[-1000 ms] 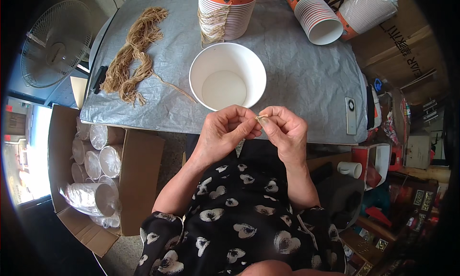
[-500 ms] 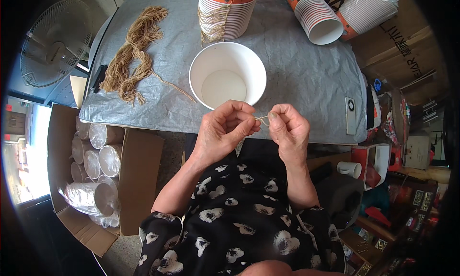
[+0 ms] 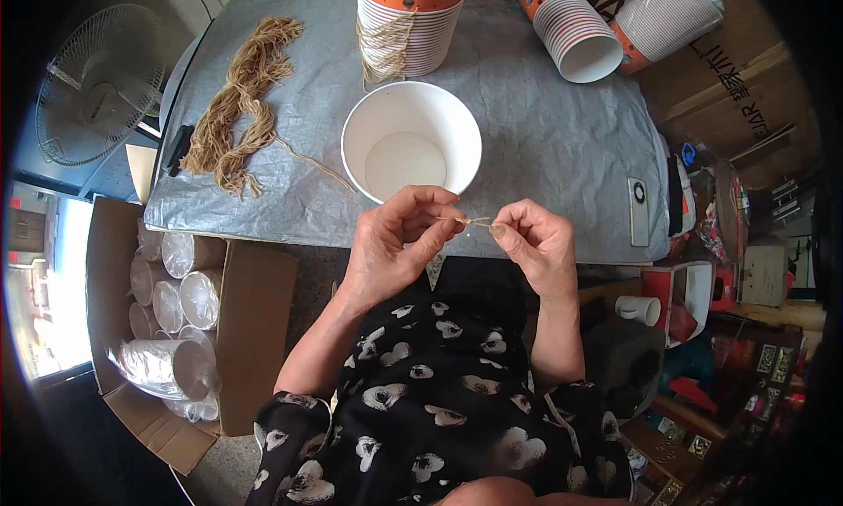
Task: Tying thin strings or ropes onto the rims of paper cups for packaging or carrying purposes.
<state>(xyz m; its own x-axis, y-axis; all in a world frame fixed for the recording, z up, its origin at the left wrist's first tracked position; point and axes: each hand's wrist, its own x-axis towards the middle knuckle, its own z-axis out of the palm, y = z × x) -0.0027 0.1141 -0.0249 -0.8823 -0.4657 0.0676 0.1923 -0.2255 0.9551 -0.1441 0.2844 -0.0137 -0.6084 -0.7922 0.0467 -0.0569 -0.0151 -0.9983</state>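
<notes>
A thin tan twine [image 3: 477, 221] stretches between my two hands, with a small knot or crossing in its middle. My left hand [image 3: 399, 241] pinches one end between thumb and fingers, and my right hand [image 3: 536, 242] pinches the other. Just beyond my left hand stands a white paper bucket [image 3: 413, 137], its mouth facing me and its inside bare. Behind it rises a stack of orange-and-white paper buckets [image 3: 411, 33] with loops of twine on its left side. A bundle of tan twine [image 3: 239, 106] lies to the left, one strand trailing toward the white bucket.
The grey-covered table [image 3: 544, 172] carries more stacked buckets [image 3: 571, 36] at the far right and a phone [image 3: 638, 212] near its right edge. On the floor at left sits a cardboard box [image 3: 255, 321] of wrapped buckets. A fan [image 3: 98, 84] stands far left.
My hands have drawn slightly apart, pulling the twine straighter, and the crossing in it looks tighter. The view has shifted a little.
</notes>
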